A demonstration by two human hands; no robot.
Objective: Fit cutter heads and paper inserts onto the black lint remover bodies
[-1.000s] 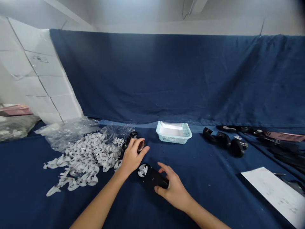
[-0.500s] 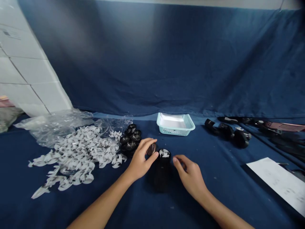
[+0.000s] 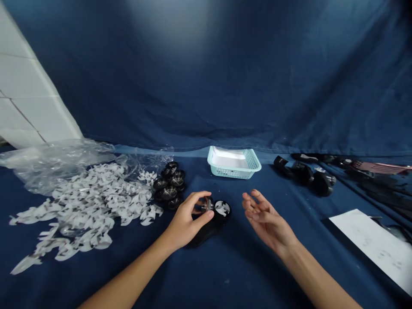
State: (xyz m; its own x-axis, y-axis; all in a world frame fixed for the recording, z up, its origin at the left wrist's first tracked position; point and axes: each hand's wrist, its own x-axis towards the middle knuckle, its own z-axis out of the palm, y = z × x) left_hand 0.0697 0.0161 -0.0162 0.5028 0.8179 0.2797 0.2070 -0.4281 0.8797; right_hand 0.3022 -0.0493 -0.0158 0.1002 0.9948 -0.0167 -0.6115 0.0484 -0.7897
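My left hand (image 3: pixel 188 221) pinches a small round black and silver disc (image 3: pixel 206 204) between thumb and fingers, right beside the head of a black device (image 3: pixel 210 221) lying on the blue cloth. The device's round end carries a white fan-shaped piece (image 3: pixel 222 208). My right hand (image 3: pixel 267 221) hovers to the right of the device, palm turned up, fingers loosely spread, holding nothing. A cluster of similar black round discs (image 3: pixel 169 186) lies just behind my left hand.
A heap of white fan-shaped pieces (image 3: pixel 90 206) spreads at the left beside a crumpled clear plastic bag (image 3: pixel 54 161). A light blue basket (image 3: pixel 233 162) sits at the back centre. Black parts (image 3: pixel 302 174) lie at the right, and a white sheet (image 3: pixel 375 246) nearer.
My left hand carried the disc from the cluster over to the device's head. My right hand let go of the device and lifted away, palm up. The view tilted down.
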